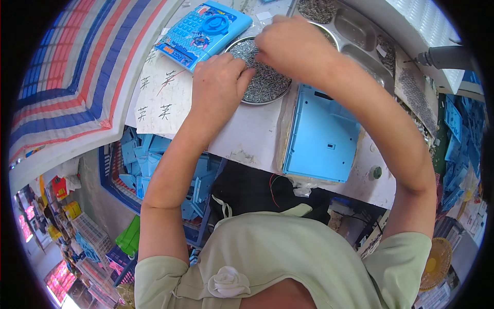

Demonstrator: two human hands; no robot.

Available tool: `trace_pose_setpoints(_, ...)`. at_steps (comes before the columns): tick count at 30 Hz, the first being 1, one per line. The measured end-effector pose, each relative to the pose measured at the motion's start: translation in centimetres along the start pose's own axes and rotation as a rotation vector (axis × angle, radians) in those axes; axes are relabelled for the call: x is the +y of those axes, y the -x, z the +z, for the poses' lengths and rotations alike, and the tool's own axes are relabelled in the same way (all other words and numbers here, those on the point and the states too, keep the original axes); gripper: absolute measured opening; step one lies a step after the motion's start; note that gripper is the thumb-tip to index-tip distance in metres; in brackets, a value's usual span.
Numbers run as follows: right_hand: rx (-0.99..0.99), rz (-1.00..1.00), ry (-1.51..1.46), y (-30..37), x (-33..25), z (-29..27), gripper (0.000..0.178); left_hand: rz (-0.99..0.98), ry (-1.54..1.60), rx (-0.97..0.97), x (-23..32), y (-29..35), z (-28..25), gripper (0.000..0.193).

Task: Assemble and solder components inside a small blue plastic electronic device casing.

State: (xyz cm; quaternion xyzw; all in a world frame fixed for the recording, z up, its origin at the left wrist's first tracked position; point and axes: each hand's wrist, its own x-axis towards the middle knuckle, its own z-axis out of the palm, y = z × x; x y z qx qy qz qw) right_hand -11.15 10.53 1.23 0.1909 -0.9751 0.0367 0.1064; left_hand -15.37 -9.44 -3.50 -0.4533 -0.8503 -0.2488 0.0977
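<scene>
My left hand (pixel 218 82) is closed, its fingers curled at the near corner of a light-blue plastic toy (pixel 208 37) with rows of buttons and a round dial. Whatever those fingers hold, if anything, is hidden. Just right of it, a round metal pan (pixel 261 102) is full of small silver screws (pixel 267 82). Above the pan's far side hangs my right hand (pixel 288 44), its fingers bent inward and pressed together; their tips and anything in them are out of sight. Below my right forearm a flat light-blue plastic panel (pixel 324 139) lies on the bench.
A metal tray (pixel 355 28) with compartments of small parts stands at the far right. Paper with handwriting (pixel 159 98) lies left of my left hand. Below the bench edge, a dark-blue crate (pixel 108 170) holds blue plastic pieces. A small green cap (pixel 376 172) sits at the right.
</scene>
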Motion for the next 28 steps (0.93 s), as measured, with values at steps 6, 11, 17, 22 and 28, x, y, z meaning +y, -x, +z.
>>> trace_pose_setpoints(6, 0.114, 0.278, -0.139, 11.2, 2.3, -5.7, 0.012, 0.045, 0.109, 0.001, 1.5, 0.2, 0.0, 0.015)
trace_pose_setpoints(11, 0.136, 0.452, -0.446, 17.2, 2.1, -4.5, 0.010, -0.070, 0.614, -0.189, 5.7, 0.0, -0.8, 0.014)
trace_pose_setpoints(17, 0.130, 0.440, -0.394, 17.8, 2.6, -3.6, 0.009, 0.021, 0.491, -0.209, 6.5, -0.8, -0.6, 0.017)
trace_pose_setpoints(22, 0.065, 0.412, -0.434, 17.5, 3.3, -4.1, 0.011, 0.186, 0.230, -0.184, 6.9, -1.4, -0.3, 0.018)
trace_pose_setpoints(28, 0.083, 0.282, -0.300, 12.9, 5.1, -6.0, 0.016, 0.303, 0.048, -0.163, 7.4, -1.7, 0.3, 0.017)
